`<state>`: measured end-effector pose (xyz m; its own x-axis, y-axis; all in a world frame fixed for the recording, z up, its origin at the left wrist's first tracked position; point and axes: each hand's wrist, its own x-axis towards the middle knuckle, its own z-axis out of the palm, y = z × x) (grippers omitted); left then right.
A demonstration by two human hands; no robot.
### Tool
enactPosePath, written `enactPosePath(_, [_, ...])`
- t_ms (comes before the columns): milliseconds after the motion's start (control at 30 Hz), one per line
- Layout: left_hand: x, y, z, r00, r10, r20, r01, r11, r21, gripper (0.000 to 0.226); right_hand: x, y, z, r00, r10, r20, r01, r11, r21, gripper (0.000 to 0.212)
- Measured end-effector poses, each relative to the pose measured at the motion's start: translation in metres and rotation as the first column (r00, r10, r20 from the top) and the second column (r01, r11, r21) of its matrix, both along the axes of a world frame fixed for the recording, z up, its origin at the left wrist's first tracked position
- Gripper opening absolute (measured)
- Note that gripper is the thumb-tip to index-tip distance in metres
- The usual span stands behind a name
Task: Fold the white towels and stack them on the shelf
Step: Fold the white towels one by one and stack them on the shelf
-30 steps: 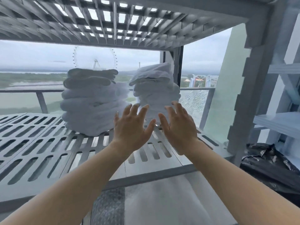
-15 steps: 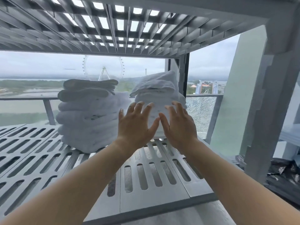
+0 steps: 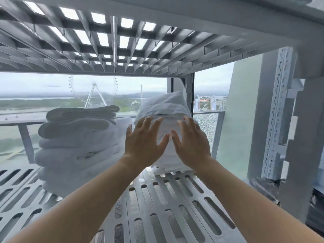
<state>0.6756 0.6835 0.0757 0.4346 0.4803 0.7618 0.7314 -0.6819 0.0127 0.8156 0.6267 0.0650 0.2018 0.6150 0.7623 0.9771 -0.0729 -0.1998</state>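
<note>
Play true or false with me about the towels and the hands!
1. A left stack and a right stack of white towels sit on the shelf. True.
2. The left hand grips a towel. False: its fingers are straight and spread, holding nothing.
3. The left hand and the right hand are in front of the left stack. False: they are in front of the right stack.
4. A Ferris wheel shows outside behind the towels. True.

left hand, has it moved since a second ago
Yes. The left hand has gone forward over the shelf toward the right towel stack, its fingers now level with its upper folds.
</note>
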Motion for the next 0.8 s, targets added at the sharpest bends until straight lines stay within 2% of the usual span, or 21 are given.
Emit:
enactPosePath(233, [0.006,0.009,0.005,0.999,-0.054,0.01,0.053,0.997,0.056,0.056,0.017,0.007,0.005,0.997,0.019,0.071,-0.023,0.998,0.059,0.043])
enactPosePath(433, [0.002,0.027,0.01,1.0,0.005,-0.004,-0.004,0.996,0.089,0.061,0.014,0.018,0.016,0.982,0.001,0.186,-0.036,0.982,0.184,0.046])
enactPosePath(500, [0.0,0.036,0.013,1.0,0.008,0.008,-0.009,0.994,0.106,0.064,0.013,0.026,0.017,0.976,-0.014,0.219,-0.02,0.988,0.154,0.053])
enactPosePath(633, [0.004,0.053,0.014,1.0,0.014,-0.013,-0.013,0.994,0.107,0.073,0.015,0.046,0.017,0.965,-0.048,0.256,0.054,0.998,-0.019,0.071])
enactPosePath(733, [0.01,0.064,0.017,0.997,0.029,-0.064,-0.025,0.998,0.065,0.08,0.017,0.057,0.02,0.98,-0.029,0.195,0.044,0.996,-0.075,0.076])
enactPosePath(800, [0.014,0.07,0.017,0.997,0.014,-0.07,-0.01,0.998,0.054,0.075,0.018,0.059,0.019,0.985,-0.011,0.171,0.027,0.996,-0.089,0.075])
